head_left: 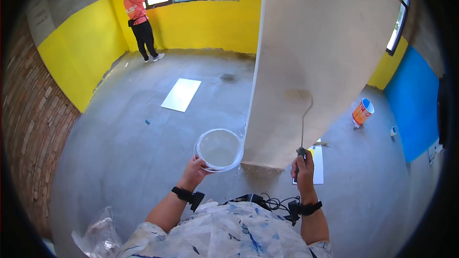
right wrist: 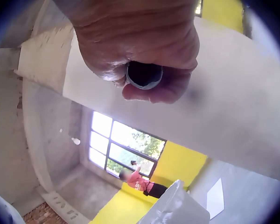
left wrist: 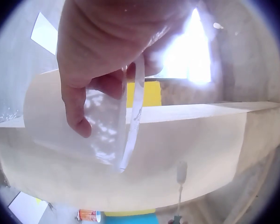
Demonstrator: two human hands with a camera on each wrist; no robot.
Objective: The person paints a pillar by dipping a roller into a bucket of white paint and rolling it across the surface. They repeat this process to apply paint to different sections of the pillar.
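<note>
Clear round plastic tub (head_left: 219, 149) left of thin metal roller rod (head_left: 302, 129), both before pale plastered pillar (head_left: 311, 43); orange paint bucket (head_left: 362, 112) farther right

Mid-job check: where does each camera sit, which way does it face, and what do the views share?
Head: on the head, facing forward and down at the pillar; shows both forearms, the left hand holding a clear tub, the right hand gripping a roller handle.
Left wrist: at the left wrist, looking past the fingers and tub rim to the pillar.
Right wrist: at the right wrist, looking past the fist and handle end to a window.
Shared: pillar in all; head and right wrist both show a person in orange.
</note>
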